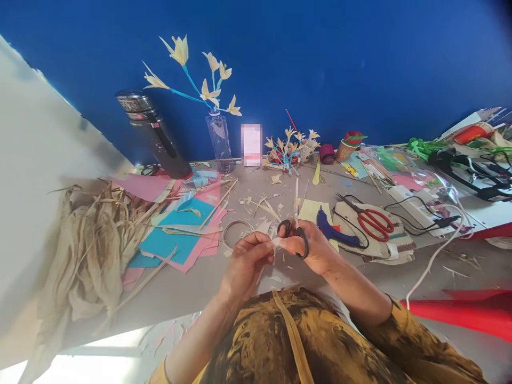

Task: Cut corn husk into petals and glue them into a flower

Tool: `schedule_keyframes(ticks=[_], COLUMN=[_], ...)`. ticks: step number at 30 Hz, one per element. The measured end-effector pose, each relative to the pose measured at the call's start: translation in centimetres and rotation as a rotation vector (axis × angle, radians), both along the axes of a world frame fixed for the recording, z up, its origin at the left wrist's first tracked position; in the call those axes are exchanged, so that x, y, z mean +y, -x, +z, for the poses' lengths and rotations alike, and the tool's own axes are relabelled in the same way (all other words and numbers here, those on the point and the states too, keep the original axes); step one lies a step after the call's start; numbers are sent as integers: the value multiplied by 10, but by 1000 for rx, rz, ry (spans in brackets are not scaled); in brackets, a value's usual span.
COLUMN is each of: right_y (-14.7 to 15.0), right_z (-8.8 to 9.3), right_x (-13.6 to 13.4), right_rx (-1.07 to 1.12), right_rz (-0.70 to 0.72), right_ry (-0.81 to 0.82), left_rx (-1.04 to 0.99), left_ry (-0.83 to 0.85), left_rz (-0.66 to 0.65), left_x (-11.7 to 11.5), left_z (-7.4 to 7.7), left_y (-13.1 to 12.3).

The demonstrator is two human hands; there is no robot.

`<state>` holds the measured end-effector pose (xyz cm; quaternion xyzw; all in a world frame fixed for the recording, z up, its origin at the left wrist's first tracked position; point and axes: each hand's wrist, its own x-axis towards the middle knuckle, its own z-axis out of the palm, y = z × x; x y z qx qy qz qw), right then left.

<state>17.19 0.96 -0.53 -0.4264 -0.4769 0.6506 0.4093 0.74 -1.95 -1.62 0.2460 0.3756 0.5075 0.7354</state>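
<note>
A small pale piece is held above the desk, close to the wearer's body, with the left hand's grip clamped on it. By the right hand's grip, black-handled scissors are clasped, blades pointed away, while the piece is met by the right thumb. A blue glue gun and red-handled pliers are seen to the right, blue sheets to the left

The scissors, black-handled with slim metal blades, are held with the blades pointing forward. Just left of the scissors' handles, a small, thin, whitish piece is pinched, partly covered.
</note>
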Motion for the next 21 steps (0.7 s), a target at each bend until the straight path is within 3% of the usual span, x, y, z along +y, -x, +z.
schedule_keyframes(ticks=[6, 12, 16, 21], right_y=[2, 8, 3, -10], right_z=[-6, -14, -28, -54], right_x=[1, -3, -9, -24], right_rx=[61, 6, -87, -313], right_rz=[-126, -127, -83, -125], right_ry=[16, -16, -87, -130], left_rx=[-187, -283, -277, -228], left_ry=[75, 108, 121, 148], left_rz=[11, 42, 103, 158], left_x=[2, 6, 8, 13], left_z=[-7, -13, -15, -14], left_y=[-3, -3, 1, 5])
